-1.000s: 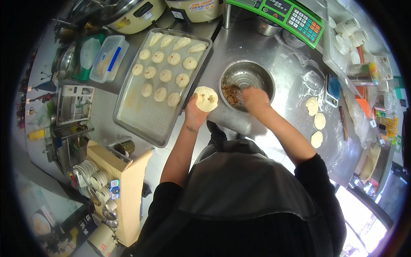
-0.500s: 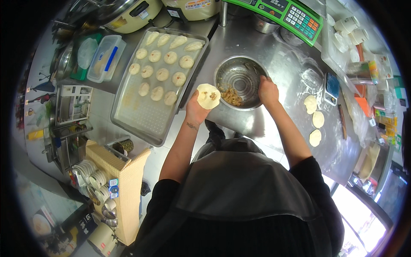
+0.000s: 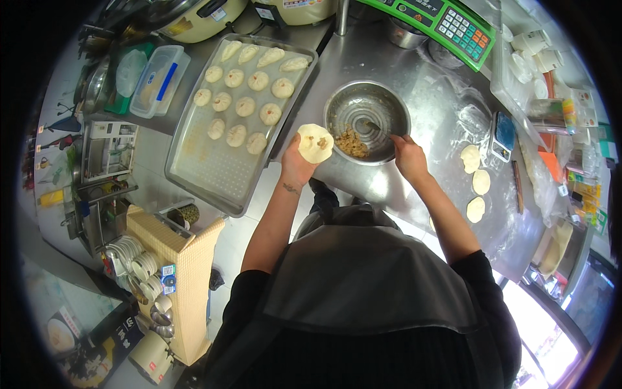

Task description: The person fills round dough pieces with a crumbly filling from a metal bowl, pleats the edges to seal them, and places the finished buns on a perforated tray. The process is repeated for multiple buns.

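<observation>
My left hand (image 3: 299, 163) holds a round dough wrapper (image 3: 315, 144) with a few bits of brown filling on it. To its right stands a steel mixing bowl (image 3: 337, 104). A heap of brown filling (image 3: 352, 143) lies in the near-left part of the bowl. My right hand (image 3: 408, 155) is closed at the bowl's right rim, pinching the handle of a thin utensil that looks like a spoon (image 3: 372, 124). Its dark end reaches over the bowl's inside, apart from the heap.
Left is a metal tray (image 3: 214, 178) with rows of filled buns. Several flat dough rounds (image 3: 480, 182) lie on the floured counter at right, beside a rolling pin (image 3: 518, 187) and small scale (image 3: 503, 135). A green scale (image 3: 447, 29) stands behind.
My right hand has come slightly nearer to me, and the utensil's dark end now shows over the middle of the bowl. The left hand keeps the wrapper in nearly the same place.
</observation>
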Demonstrator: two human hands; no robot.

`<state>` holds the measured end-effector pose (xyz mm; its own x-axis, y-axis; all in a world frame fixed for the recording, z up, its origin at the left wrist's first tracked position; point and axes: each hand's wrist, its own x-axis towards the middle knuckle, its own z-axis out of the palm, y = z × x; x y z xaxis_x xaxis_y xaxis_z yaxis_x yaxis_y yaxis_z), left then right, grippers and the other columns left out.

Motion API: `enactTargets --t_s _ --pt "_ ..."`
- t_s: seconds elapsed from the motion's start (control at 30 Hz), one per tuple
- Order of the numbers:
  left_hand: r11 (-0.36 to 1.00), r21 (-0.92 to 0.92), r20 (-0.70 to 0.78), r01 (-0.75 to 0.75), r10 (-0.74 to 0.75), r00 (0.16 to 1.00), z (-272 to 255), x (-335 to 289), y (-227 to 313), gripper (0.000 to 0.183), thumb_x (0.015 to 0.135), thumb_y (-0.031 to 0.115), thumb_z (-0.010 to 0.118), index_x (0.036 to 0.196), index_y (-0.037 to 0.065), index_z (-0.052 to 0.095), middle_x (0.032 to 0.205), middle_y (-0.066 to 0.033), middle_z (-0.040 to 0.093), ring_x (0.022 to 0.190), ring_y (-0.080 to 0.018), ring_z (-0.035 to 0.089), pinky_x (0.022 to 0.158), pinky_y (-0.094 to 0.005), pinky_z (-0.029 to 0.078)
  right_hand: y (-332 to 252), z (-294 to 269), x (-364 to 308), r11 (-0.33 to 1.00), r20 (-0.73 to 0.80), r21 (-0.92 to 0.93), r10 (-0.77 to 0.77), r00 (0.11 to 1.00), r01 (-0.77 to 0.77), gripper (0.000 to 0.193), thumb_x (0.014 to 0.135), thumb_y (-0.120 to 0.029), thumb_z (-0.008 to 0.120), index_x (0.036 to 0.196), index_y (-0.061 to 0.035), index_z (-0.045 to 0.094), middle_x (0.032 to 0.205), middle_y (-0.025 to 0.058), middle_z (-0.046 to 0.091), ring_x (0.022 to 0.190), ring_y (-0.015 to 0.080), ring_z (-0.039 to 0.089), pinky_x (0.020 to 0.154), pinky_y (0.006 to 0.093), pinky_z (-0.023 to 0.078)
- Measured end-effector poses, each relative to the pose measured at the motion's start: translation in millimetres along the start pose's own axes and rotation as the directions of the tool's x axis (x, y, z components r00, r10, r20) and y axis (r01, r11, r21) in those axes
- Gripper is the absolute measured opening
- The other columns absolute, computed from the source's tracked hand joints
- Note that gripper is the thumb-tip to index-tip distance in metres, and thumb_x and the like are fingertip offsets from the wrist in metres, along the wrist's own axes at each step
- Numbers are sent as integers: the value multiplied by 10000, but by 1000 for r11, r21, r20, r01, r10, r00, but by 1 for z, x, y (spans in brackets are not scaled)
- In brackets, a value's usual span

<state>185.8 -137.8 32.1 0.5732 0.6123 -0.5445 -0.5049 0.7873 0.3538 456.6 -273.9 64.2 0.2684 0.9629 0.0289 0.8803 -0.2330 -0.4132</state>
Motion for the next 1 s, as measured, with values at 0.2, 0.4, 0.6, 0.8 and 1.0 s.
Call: enactTargets --t_s 0.2,0.4,0.6,0.8,1.0 --pt "1000 10 -36 10 -10 999 2 0 -3 513 1055 388 352 1397 16 437 1393 -174 523 1292 -353 503 1079 -534 405 -19 28 -14 991 52 113 -77 996 70 224 817 -39 558 1006 -35 678 931 218 652 729 406 661 664 492 553" --pt "1000 -19 -9 21 -21 1000 1 2 -6 502 1056 382 353 1394 21 441 1402 -167 514 1303 -347 492 1089 -527 396 -40 43 -22 978 78 192 -98 992 81 259 828 -27 595 1074 -14 674 900 229 661 755 395 655 670 451 548" --pt "999 -31 -1 28 -28 1000 -2 3 -7 508 1052 394 357 1393 27 445 1401 -161 517 1306 -342 490 1090 -521 394 -38 27 -16 601 482 601 252 839 -526 228 938 -74 586 1135 12 663 748 75 615 570 142 561 465 298 438" --pt "1000 -18 2 17 -17 1000 6 -1 -2 502 1049 389 363 1389 30 450 1391 -155 527 1301 -339 494 1087 -518 393 -32 18 -8 29 687 698 254 681 -715 243 969 -41 559 1174 62 640 729 42 573 509 86 432 424 249 352" --pt "996 82 -46 -24 28 999 21 -6 12 452 1031 353 410 1345 39 492 1324 -143 575 1231 -323 553 1024 -507 449 -28 2 -13 -91 660 742 271 701 -664 253 967 -28 558 1196 55 628 735 40 566 514 76 416 430 222 327"
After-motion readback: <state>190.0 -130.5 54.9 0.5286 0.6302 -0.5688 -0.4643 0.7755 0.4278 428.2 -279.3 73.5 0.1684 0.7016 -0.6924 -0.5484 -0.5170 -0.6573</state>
